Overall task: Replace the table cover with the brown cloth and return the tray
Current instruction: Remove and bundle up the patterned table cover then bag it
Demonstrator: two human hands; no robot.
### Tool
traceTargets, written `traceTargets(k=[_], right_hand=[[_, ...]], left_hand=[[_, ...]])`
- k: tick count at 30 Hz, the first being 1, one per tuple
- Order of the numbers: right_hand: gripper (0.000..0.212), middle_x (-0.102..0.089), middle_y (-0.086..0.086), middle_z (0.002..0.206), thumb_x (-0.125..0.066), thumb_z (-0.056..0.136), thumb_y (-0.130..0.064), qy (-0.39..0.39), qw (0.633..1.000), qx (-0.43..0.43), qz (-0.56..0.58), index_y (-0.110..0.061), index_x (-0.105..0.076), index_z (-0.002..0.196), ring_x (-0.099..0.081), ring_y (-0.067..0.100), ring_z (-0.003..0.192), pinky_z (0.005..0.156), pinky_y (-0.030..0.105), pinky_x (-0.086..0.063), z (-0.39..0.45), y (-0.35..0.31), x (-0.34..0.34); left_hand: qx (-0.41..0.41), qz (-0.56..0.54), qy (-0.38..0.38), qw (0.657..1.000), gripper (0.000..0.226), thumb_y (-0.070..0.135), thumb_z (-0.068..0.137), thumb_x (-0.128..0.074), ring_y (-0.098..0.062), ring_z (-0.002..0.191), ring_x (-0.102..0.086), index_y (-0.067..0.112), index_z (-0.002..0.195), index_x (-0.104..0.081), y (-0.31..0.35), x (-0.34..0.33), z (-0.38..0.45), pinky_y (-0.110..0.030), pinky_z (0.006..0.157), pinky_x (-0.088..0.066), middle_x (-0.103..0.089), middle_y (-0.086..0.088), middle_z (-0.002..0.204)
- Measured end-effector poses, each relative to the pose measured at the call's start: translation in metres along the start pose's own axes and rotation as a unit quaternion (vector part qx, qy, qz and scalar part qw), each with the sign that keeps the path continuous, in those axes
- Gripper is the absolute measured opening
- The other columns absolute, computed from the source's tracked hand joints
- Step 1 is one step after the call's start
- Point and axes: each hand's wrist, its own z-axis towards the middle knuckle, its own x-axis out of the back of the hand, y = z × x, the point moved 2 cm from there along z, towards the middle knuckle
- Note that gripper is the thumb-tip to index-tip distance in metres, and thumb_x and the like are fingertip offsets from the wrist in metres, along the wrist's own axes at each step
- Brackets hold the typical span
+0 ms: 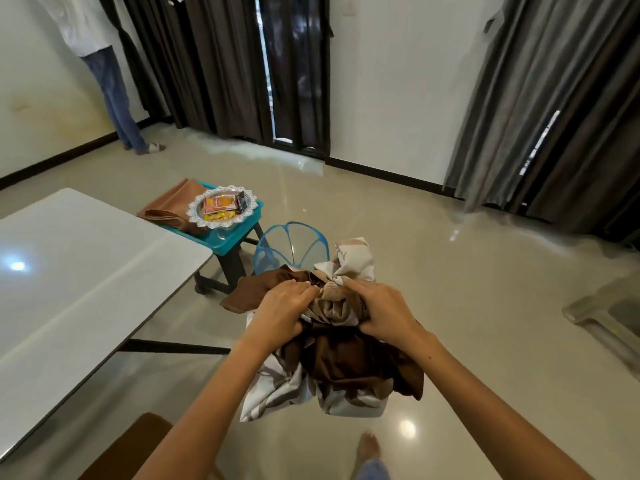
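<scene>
Both my hands hold a bunched table cover [343,368], dark brown on one side and cream with a leaf pattern on the other, in front of me above the floor. My left hand [280,308] grips its left part and my right hand [381,313] grips its right part. The white table [69,271] on the left is bare. Beyond it a folded brown cloth [169,207] lies on a teal stool [239,230], beside a silver tray [225,206] with packets on it.
A blue mesh basket [291,245] stands on the floor just beyond the bundle. A brown chair seat [128,448] is at the lower left. Another person [114,88] stands at the far left wall. Dark curtains [225,64] hang along the back. My bare foot [369,448] is below.
</scene>
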Motion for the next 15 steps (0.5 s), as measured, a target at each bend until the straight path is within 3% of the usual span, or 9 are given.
traceTargets(k=[5,11,15], right_hand=[[0.071,-0.065,0.002,0.118,-0.065,0.060,-0.018,-0.020,0.999,0.030,0.017,-0.022,-0.052,0.130,-0.062,0.032,0.102,0.074,0.043,-0.055,0.100,0.070,0.003],[0.069,-0.068,0.005,0.113,-0.065,0.056,-0.015,-0.014,0.999,0.050,0.007,-0.018,-0.057,0.124,-0.064,0.034,0.096,0.068,0.042,-0.056,0.208,0.135,0.000],[0.072,-0.068,0.005,0.109,-0.069,0.053,-0.013,-0.015,0.999,0.050,-0.017,-0.018,-0.057,0.124,-0.065,0.035,0.092,0.063,0.044,-0.056,0.283,0.176,-0.016]], left_hand=[[0.045,-0.003,-0.003,0.999,0.061,-0.008,0.033,-0.074,-0.029,0.074,-0.068,0.003,0.092,-0.069,-0.059,-0.034,0.082,-0.031,0.068,-0.055,-0.070,-0.012,0.083],[0.073,0.019,-0.013,0.997,0.066,-0.005,0.034,-0.077,-0.029,0.085,-0.069,0.003,0.099,-0.068,-0.137,-0.072,0.168,-0.041,0.081,-0.054,-0.071,-0.013,0.093],[0.074,0.017,-0.018,0.997,0.069,-0.005,0.034,-0.081,-0.028,0.088,-0.069,0.003,0.102,-0.068,-0.198,-0.105,0.219,-0.041,0.083,-0.053,-0.071,-0.014,0.096]])
